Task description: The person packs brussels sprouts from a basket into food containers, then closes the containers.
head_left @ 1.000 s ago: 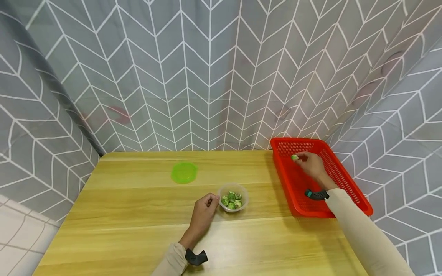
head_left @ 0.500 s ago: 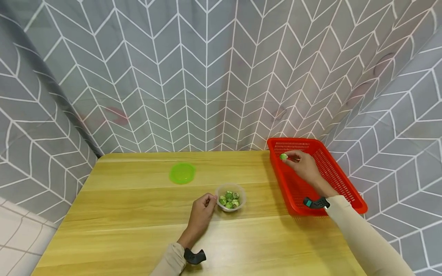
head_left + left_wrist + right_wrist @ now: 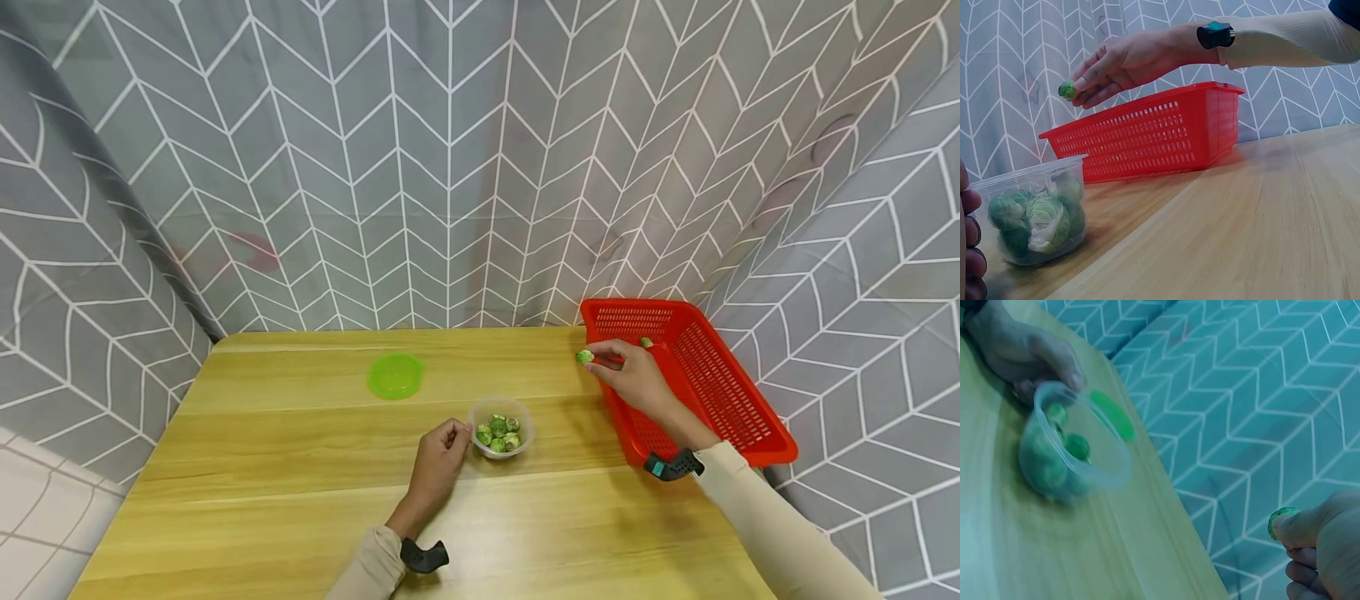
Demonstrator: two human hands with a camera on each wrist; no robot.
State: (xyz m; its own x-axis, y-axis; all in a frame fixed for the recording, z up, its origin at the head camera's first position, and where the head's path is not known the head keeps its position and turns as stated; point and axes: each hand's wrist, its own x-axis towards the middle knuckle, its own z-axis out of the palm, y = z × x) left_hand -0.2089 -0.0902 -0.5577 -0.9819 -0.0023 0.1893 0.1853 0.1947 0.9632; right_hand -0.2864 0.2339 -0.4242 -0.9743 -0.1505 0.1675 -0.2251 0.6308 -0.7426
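Note:
My right hand (image 3: 633,379) pinches a Brussels sprout (image 3: 585,357) between thumb and fingertips, above the left rim of the red basket (image 3: 738,396). In the left wrist view the held sprout (image 3: 1067,90) shows higher than that rim. My left hand (image 3: 438,467) grips the rim of a clear plastic bowl (image 3: 527,417) with thumb and finger. Several Brussels sprouts (image 3: 498,427) sit inside the bowl. The right wrist view also shows the left hand (image 3: 1035,353) at the bowl's rim. Another sprout (image 3: 647,342) lies in the basket, near its back wall.
A round green lid (image 3: 396,377) lies on the wooden table (image 3: 285,450), behind and left of the bowl. A grey patterned curtain (image 3: 450,167) hangs along the table's back edge and both sides.
My right hand has moved left with its sprout, from inside the basket to over its left rim. A sprout in the basket has come into view. My left hand and the bowl stay put.

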